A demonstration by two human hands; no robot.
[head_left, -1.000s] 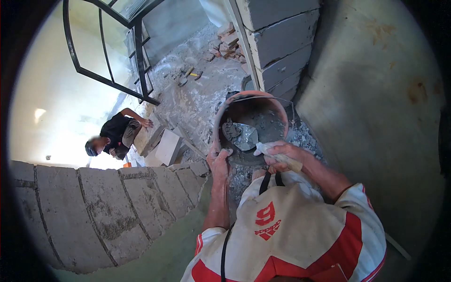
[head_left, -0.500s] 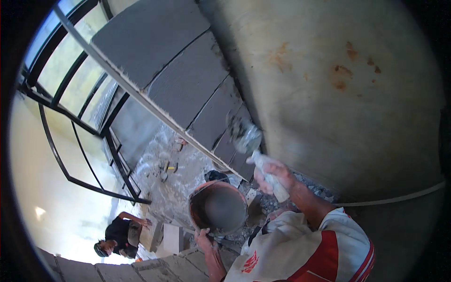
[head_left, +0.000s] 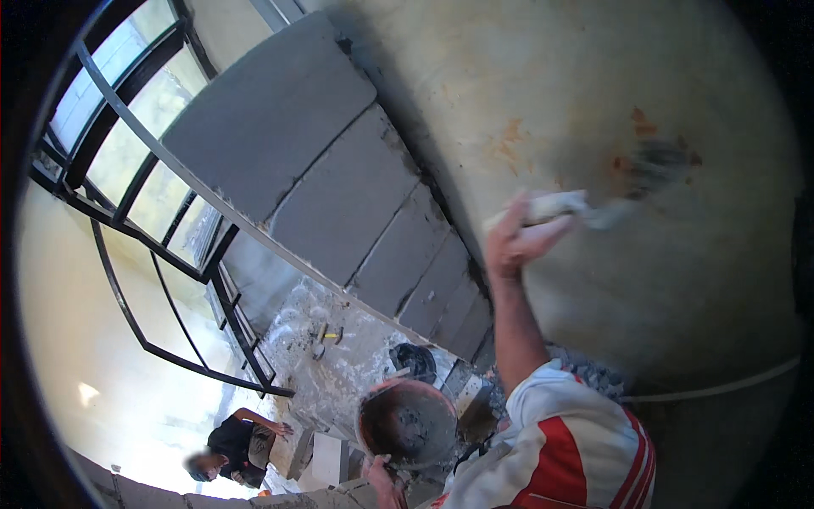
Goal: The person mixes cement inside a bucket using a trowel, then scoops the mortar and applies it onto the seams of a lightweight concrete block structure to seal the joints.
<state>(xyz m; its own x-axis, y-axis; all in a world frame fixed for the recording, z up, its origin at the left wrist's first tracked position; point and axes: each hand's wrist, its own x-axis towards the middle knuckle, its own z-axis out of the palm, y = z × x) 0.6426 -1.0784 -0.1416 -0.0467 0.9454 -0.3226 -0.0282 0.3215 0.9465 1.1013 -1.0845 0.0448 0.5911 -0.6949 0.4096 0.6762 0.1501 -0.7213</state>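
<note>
My right hand (head_left: 521, 237) is raised in front of the plastered wall (head_left: 560, 76), closed around the pale, thick handle of a trowel (head_left: 555, 206). The trowel's blade is smeared by motion and lies over the orange-brown stains on the wall; whether it touches the surface I cannot tell. Low in the view, my left hand (head_left: 386, 482) grips the near rim of a reddish bucket (head_left: 363, 422). Grey, wet-looking mortar (head_left: 413, 427) sits inside the bucket. Part of the left hand is cut off by the lower edge.
Grey blocks (head_left: 339, 199) with dark joints run along the wall, with a long pale strip (head_left: 246, 225) beside them. Black metal railings (head_left: 140, 339) stand at left. A hammer (head_left: 320, 342) and a black bag (head_left: 413, 360) lie on the dusty floor. Another person (head_left: 242, 445) is at lower left.
My right hand has swung the trowel up and right, from beside the blocks to the stained wall. The mortar surface now shows a hollow. The view has shifted; my left hand stays at the bucket rim.
</note>
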